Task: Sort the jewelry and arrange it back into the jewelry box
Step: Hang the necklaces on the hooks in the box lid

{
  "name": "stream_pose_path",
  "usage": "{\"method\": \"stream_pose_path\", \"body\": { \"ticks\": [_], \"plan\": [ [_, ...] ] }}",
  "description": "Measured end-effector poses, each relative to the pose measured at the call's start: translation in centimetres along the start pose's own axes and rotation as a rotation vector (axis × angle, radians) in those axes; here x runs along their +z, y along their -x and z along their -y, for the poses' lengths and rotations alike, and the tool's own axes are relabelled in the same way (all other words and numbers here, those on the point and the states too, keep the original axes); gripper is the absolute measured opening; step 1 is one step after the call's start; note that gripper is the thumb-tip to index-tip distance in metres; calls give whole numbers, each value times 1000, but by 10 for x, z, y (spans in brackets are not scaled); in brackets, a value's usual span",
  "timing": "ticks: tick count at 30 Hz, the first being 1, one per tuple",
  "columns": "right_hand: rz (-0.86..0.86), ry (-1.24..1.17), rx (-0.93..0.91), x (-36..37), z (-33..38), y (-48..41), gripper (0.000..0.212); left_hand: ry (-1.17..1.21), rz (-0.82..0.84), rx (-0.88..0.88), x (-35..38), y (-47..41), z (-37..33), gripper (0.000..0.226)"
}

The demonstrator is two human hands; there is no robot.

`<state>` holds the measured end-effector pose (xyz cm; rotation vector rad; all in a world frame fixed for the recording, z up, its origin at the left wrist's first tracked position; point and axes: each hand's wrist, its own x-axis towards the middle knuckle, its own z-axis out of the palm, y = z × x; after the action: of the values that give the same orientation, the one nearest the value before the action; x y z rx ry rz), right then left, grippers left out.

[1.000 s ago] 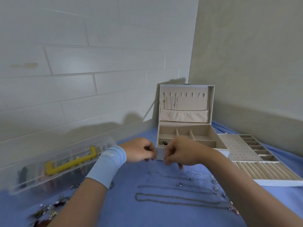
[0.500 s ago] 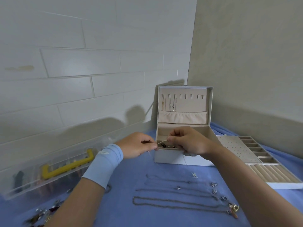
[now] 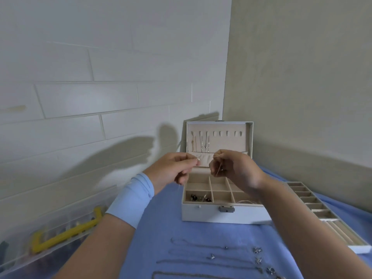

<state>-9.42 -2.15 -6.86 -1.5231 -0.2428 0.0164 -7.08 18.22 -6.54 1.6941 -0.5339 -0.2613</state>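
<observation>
Nearby — jewelry box (image 3: 201, 215), tray (image 3: 322, 215), necklaces (image 3: 212, 256).

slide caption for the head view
Left hand and right hand pinch a thin pale chain over the open white jewelry box on blue cloth.

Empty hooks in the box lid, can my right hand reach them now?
Probably yes: the right hand hangs before the open lid, nothing between it and the empty hooks, though it pinches a thin chain.

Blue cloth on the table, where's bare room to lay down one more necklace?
The blue cloth lies bare between the front of the white jewelry box and the farthest row of thin silver necklaces, and left of those rows. Nearer you, necklace rows and their pendants crowd it.
</observation>
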Motion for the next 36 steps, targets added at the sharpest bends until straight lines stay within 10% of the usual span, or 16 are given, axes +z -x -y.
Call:
{"method": "stream_pose_path", "body": {
  "ticks": [20,28,36],
  "plan": [
    [-9,341,38,-77,24,-87,28,-421,-163,106,-1,-133,-23,17],
    [-586,486,-153,-77,-6,-137,9,-706,-420,107,8,-180,0,44],
    [-770,578,-248,-62,-18,-148,8,-620,-515,-25,14,-195,10,55]
  ]
}}
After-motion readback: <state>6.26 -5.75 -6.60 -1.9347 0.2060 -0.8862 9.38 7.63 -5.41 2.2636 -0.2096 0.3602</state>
